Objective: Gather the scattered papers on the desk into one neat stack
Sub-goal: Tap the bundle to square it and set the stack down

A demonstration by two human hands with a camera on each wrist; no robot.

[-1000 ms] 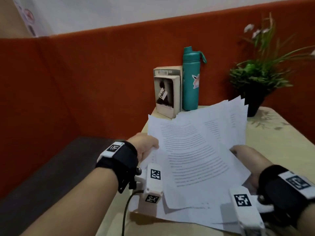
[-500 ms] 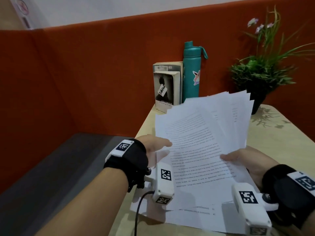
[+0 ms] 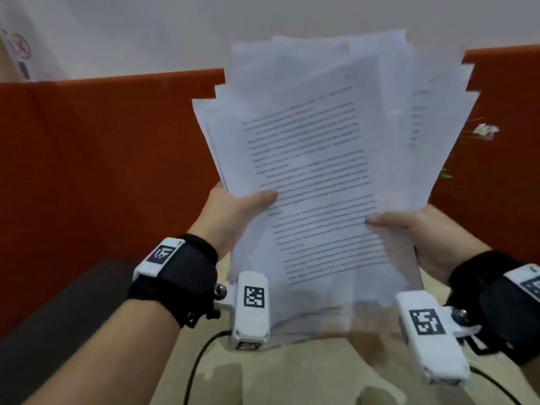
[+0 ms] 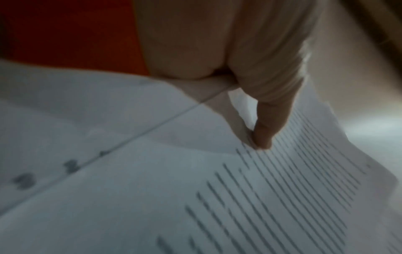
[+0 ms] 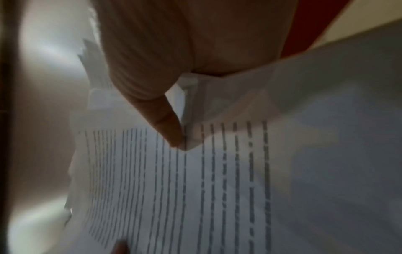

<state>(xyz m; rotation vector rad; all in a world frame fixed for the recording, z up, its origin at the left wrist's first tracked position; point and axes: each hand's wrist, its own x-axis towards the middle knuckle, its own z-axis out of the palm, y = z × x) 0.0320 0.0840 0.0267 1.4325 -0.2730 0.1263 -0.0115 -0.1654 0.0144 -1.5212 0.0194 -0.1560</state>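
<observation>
A fanned bundle of white printed papers stands upright in front of me, lifted above the beige desk. My left hand grips its left edge, thumb across the front sheet. My right hand grips the right edge the same way. The sheets' top edges are staggered and uneven. In the left wrist view the thumb presses on the papers. The right wrist view shows the other thumb pinching the papers. The fingers behind the sheets are hidden.
An orange partition wall runs behind the desk. A white flower and leaves of a plant peek out right of the papers. A black cable trails over the desk's near edge. A dark bench lies at lower left.
Both hands have raised the bundle of papers from lying on the desk to standing upright in the air; it now hides the book, bottle and most of the plant.
</observation>
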